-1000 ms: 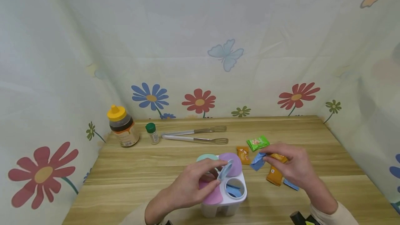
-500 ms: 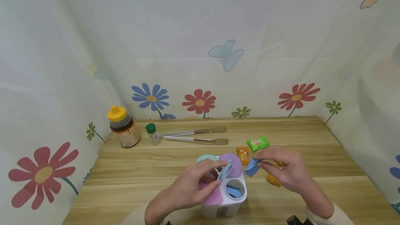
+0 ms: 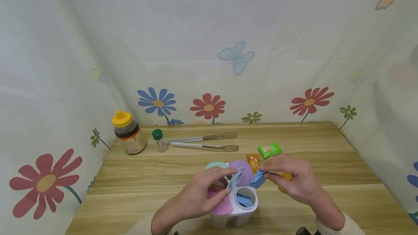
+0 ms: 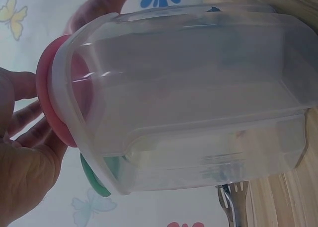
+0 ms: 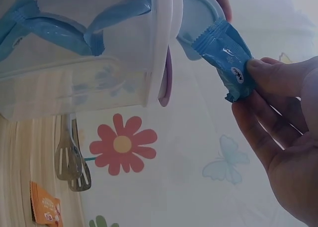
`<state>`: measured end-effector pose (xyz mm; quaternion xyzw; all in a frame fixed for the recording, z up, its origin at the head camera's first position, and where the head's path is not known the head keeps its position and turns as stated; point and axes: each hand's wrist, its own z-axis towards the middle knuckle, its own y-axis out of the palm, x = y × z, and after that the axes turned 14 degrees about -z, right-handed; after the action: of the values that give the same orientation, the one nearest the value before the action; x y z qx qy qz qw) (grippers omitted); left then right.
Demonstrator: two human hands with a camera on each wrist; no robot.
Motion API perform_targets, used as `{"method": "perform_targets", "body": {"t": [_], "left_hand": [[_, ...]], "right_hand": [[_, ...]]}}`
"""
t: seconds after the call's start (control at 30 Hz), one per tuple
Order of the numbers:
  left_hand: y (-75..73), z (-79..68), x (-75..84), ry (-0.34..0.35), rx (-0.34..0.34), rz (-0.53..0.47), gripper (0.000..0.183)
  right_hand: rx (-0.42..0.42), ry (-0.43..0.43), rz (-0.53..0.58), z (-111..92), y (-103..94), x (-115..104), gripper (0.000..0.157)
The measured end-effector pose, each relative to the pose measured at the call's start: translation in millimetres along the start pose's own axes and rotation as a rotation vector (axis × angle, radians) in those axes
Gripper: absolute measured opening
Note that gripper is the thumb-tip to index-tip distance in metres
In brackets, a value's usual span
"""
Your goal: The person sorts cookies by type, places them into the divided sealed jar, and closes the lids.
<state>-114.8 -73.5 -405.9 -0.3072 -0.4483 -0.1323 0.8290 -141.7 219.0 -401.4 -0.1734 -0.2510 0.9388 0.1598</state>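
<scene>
A clear-walled box (image 3: 233, 219) with a white top and coloured round lids stands near the table's front. My left hand (image 3: 205, 191) pinches its light blue lid (image 3: 236, 179), tilted up from a round opening. Blue wrapped packets (image 5: 59, 32) lie inside the box, seen through its wall in the right wrist view. Between thumb and fingers my right hand (image 3: 295, 178) pinches a blue wrapped candy (image 5: 229, 60), held just behind and right of the opening. In the left wrist view the pink lid (image 4: 45, 88) lies down over its opening, beside my left fingers.
Behind the box lie an orange packet (image 3: 253, 162) and a green packet (image 3: 270, 150). Another orange packet (image 3: 287, 176) is partly covered by my right hand. Metal tongs (image 3: 204, 143), a green-capped shaker (image 3: 159, 140) and a yellow-capped jar (image 3: 130, 133) are farther back left.
My right hand has moved left with the blue candy, from over the loose packets to the edge of the box. My left hand and the raised lid have stayed in place.
</scene>
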Motion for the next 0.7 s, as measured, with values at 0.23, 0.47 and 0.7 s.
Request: {"method": "perform_targets", "body": {"t": [0.23,0.47,0.7], "left_hand": [[-0.2,-0.1,0.3,-0.009,-0.003,-0.004,0.051],[0.3,-0.3,-0.8,0.007,-0.002,-0.005,0.051],[0.3,0.3,-0.9,0.004,-0.001,-0.010,0.051]], "right_hand": [[-0.014,-0.015,0.008,3,3.7,-6,0.039],[-0.001,-0.070,0.076,10,8.0,-12,0.032],[0.004,-0.149,0.143,13,14.2,-15,0.022]]}}
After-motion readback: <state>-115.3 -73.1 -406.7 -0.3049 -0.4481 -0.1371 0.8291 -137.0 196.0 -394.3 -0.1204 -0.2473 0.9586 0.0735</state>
